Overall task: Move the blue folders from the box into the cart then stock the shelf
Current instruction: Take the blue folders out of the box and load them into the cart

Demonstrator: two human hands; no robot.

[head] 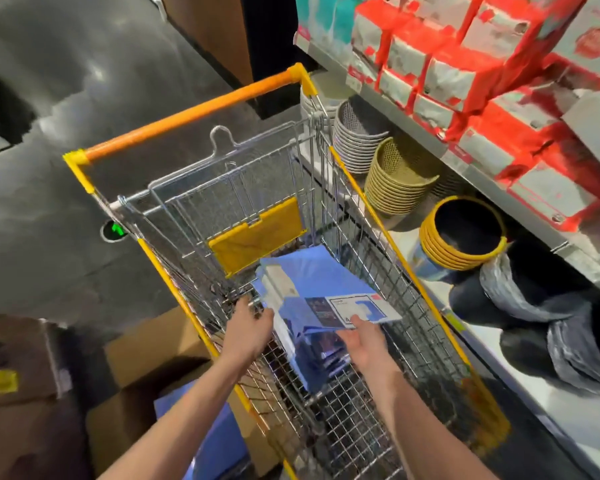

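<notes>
Transfer step: blue folders [312, 278] held inside wire cart [187, 116]. Left hand [253, 329] fingers grip stack's left edge; right hand [366, 342] fingers clasp near edge. Next, likely: release, reach toward cardboard box [153, 348].

Red-and-white packs [465, 74], stacked, upper right. Teal packs [323, 12], top edge, blurred. Grey mesh baskets [357, 140], nested, on their side. Tan mesh baskets [399, 178], nested, just beside the grey. Yellow-rimmed black bins [461, 233], nested. Dark plastic-wrapped goods [534, 306], lower right. Green arrow marker [113, 230], set in the dark floor [84, 98].
</notes>
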